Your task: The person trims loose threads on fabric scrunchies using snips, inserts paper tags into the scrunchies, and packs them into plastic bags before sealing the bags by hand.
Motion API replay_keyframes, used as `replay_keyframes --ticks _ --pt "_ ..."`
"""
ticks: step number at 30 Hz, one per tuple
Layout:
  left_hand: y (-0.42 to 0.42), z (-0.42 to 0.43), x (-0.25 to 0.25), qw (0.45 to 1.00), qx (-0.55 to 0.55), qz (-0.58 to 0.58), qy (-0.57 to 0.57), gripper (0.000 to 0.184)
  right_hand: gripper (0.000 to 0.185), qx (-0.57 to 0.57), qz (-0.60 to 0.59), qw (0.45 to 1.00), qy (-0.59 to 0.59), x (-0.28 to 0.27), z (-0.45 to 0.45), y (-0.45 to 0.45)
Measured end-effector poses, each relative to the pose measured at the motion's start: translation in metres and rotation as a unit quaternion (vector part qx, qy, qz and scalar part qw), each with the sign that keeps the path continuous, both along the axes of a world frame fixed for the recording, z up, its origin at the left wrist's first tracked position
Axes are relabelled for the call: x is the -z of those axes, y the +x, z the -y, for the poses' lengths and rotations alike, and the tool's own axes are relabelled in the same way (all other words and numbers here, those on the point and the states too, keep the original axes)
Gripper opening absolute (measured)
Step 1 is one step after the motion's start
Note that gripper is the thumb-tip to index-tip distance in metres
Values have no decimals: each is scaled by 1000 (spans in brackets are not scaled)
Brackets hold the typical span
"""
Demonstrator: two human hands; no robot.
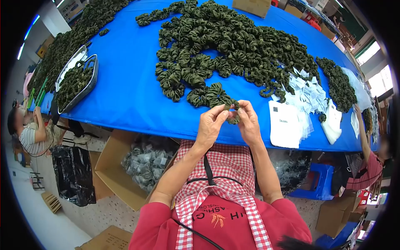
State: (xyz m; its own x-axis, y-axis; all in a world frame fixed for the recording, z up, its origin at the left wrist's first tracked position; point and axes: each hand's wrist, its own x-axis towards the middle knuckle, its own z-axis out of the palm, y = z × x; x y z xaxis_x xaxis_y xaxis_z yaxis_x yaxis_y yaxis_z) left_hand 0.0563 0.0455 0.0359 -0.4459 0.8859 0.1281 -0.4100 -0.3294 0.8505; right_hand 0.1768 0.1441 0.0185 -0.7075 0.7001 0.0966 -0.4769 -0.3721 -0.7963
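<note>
Between both hands, at the near edge of the blue table, is a dark green scrunchie [233, 119]. My left hand [211, 125] pinches its left side between thumb and fingers. On the other side, my right hand [248, 123] grips it with the fingertips. Just beyond my hands lie more green scrunchies [216, 95], part of a large heap [200, 37] spread over the table. To the right of my right hand sits a stack of white printed plastic bags [285, 123], with a pile of small clear packets [308, 93] behind it.
A grey basket [95, 79] of scrunchies stands at left on the blue tablecloth [125, 62]. Below the table edge, a cardboard box [109, 166] holds several filled packets. A blue stool [320, 183] is under the table at right. One co-worker [31, 129] sits left, another [368, 166] right.
</note>
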Motion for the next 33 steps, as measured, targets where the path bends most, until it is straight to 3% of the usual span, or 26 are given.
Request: replay_keyframes --ticks 1,2,3,4,6,7,8,10,11,13,14,22,26,28,32,33 --pt "-3 2 0 994 -23 -87 -61 26 32 66 95 983 145 -5 3 1" --pt "-5 3 0 976 -46 -174 -121 26 38 130 185 931 286 -12 5 2" --pt "-5 3 1 963 -66 -237 -114 26 46 173 225 883 373 -22 6 5" --pt "-7 3 0 963 -65 -237 -115 26 46 174 225 884 372 -37 7 7" --pt "-9 6 -4 856 -85 -500 -103 24 40 151 292 710 622 -58 10 12" --pt "-5 9 -8 894 -42 -428 -125 24 32 154 268 719 622 -58 10 11" --pt "-2 9 -9 894 -39 -428 -124 24 32 156 270 719 621 -57 10 13" --pt "2 9 -10 979 -3 -166 -117 27 31 137 322 748 565 -53 12 16" --pt "1 9 -6 984 10 -142 -110 31 31 135 322 748 564 -51 13 18" --pt "-5 11 4 985 55 -122 -111 30 25 142 310 803 489 -49 15 20" --pt "-7 11 8 984 101 -103 -110 29 25 141 310 804 488 -48 17 20" --pt "-9 14 -3 959 88 -211 -169 27 11 163 302 831 438 -41 22 26" --pt "-5 14 -4 979 119 -89 -137 26 12 188 298 848 397 -34 23 28" --pt "-3 13 -3 984 118 -49 -122 25 13 167 291 885 322 -31 21 30" --pt "-2 16 2 987 108 -46 -109 22 20 97 328 887 311 -37 25 28" --pt "-3 17 3 987 115 -28 -109 22 22 98 327 858 385 -39 27 26"
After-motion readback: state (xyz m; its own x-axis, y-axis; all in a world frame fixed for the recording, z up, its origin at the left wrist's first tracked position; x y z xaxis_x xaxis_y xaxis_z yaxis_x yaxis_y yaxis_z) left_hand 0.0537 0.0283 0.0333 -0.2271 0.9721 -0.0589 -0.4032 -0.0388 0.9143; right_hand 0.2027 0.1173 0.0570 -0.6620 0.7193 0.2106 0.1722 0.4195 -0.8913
